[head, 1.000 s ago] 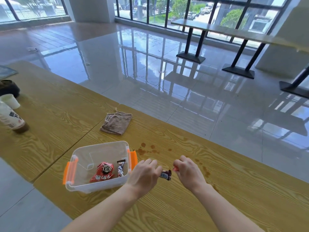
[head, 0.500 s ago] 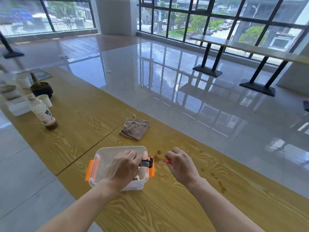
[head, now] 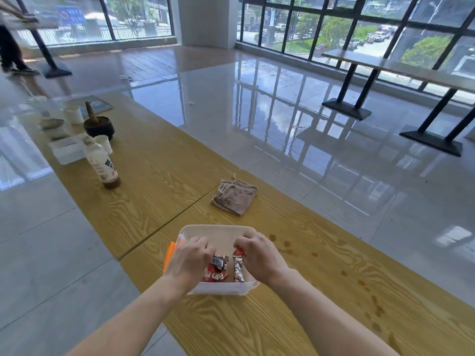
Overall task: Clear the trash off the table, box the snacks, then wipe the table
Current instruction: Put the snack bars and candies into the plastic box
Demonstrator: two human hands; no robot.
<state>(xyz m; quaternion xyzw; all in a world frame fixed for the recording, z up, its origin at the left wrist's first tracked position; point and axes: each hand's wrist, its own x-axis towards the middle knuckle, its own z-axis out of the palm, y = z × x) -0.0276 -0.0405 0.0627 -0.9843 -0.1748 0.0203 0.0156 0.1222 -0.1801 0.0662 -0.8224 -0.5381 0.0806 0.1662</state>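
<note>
A clear plastic box (head: 218, 231) with orange clips stands on the wooden table (head: 295, 291) in front of me. Both my hands are over its open top. My left hand (head: 189, 263) pinches a small dark snack bar (head: 219, 260) above the box. My right hand (head: 259, 256) holds a small red-wrapped candy (head: 239, 251) at the box's right side. Inside the box lie a red snack packet (head: 216, 274) and a thin wrapped bar (head: 238, 272). A folded brown cloth (head: 234, 197) lies beyond the box.
Brown spill spots (head: 286, 246) dot the table to the right of the box. On the left table stand a bottle (head: 102, 165), paper cups (head: 104, 143), a dark bowl (head: 99, 127) and a white tray (head: 66, 150). A person's legs (head: 10, 52) show far left. More tables stand by the windows.
Both hands have moved left from the bare table to over the box, carrying the dark bar and the red candy. My view has swung left, showing more of the left table.
</note>
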